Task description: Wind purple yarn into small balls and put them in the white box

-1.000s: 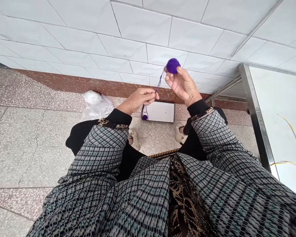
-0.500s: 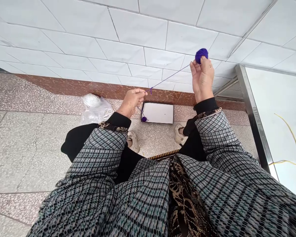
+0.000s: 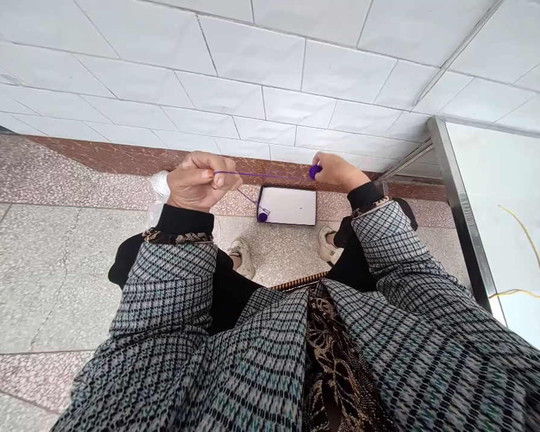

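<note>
Purple yarn (image 3: 270,175) stretches nearly level between my two hands. My left hand (image 3: 200,179) is closed, pinching the yarn between thumb and fingers. In my right hand (image 3: 335,168) a ball of purple yarn (image 3: 315,172) is gripped, mostly hidden by the fingers. From the left hand another length runs down to a smaller purple yarn ball (image 3: 263,216), which lies in the left front corner of a shallow box (image 3: 290,205) with a white inside and dark rim. That box rests on the floor between my feet.
White yarn (image 3: 161,183) in a clear plastic bag lies on the floor, partly behind my left hand. A tiled wall (image 3: 252,102) rises ahead. At right stands a white table (image 3: 499,174) with a metal edge and a yellow cord (image 3: 533,246). My shoes (image 3: 242,257) flank the box.
My right hand has come down and left with the yarn ball, turning over. My left hand has moved left and closer. The yarn between them went from slanted to nearly level.
</note>
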`<state>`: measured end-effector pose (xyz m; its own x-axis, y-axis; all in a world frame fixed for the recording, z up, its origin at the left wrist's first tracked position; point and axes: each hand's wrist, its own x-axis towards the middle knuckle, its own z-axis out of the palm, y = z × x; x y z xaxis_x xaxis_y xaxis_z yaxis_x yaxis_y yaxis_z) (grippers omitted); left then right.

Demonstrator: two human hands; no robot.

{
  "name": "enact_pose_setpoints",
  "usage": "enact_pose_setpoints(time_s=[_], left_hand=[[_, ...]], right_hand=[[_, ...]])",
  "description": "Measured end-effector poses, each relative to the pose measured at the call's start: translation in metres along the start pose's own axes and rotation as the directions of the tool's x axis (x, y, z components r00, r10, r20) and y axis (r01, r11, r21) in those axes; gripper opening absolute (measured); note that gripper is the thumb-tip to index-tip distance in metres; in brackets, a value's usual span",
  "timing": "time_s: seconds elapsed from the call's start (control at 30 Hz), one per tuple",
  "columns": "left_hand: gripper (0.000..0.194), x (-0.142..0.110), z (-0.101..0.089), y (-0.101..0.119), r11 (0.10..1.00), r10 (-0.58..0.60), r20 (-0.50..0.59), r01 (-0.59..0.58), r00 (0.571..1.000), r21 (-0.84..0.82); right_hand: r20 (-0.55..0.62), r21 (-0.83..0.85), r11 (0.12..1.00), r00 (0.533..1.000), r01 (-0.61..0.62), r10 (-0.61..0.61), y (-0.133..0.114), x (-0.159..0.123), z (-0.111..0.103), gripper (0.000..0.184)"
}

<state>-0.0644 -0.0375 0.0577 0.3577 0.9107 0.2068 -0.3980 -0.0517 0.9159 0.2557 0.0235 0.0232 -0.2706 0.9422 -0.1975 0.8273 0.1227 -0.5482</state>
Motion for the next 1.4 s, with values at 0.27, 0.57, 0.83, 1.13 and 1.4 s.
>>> enact_pose_setpoints(time_s=[0.27,0.57,0.83,1.13,1.4], left_hand=[[0.027,0.019,-0.031,-0.013,0.986,0.056,-0.407,-0.115,0.912,-0.120],[0.012,0.018,-0.006,-0.043,0.821,-0.327,-0.177,0.371,0.929,0.434],[0.023,0.017,0.018,-0.027,0.880,-0.433,0.423,0.273,0.796,0.388],[0.027,0.030,0.004,-0.039,0.917,-0.214,-0.310,0.300,0.926,0.262],[0.014,0.025,0.025,-0.041,0.804,-0.387,0.268,0.181,0.882,0.566]], right_hand=[[0.540,0.610,0.776,0.633,0.159,-0.554,-0.017,-0.028,-0.027,0.041],[-0.418,0.828,0.382,0.906,0.411,-0.068,-0.021,-0.007,-0.022,0.065],[-0.138,0.517,0.856,0.989,0.022,0.058,-0.025,0.010,0.019,0.031],[0.129,0.807,0.548,0.839,0.221,-0.528,-0.035,-0.021,0.001,0.053],[-0.019,0.709,0.703,0.999,0.047,-0.047,-0.041,0.003,0.025,0.026]])
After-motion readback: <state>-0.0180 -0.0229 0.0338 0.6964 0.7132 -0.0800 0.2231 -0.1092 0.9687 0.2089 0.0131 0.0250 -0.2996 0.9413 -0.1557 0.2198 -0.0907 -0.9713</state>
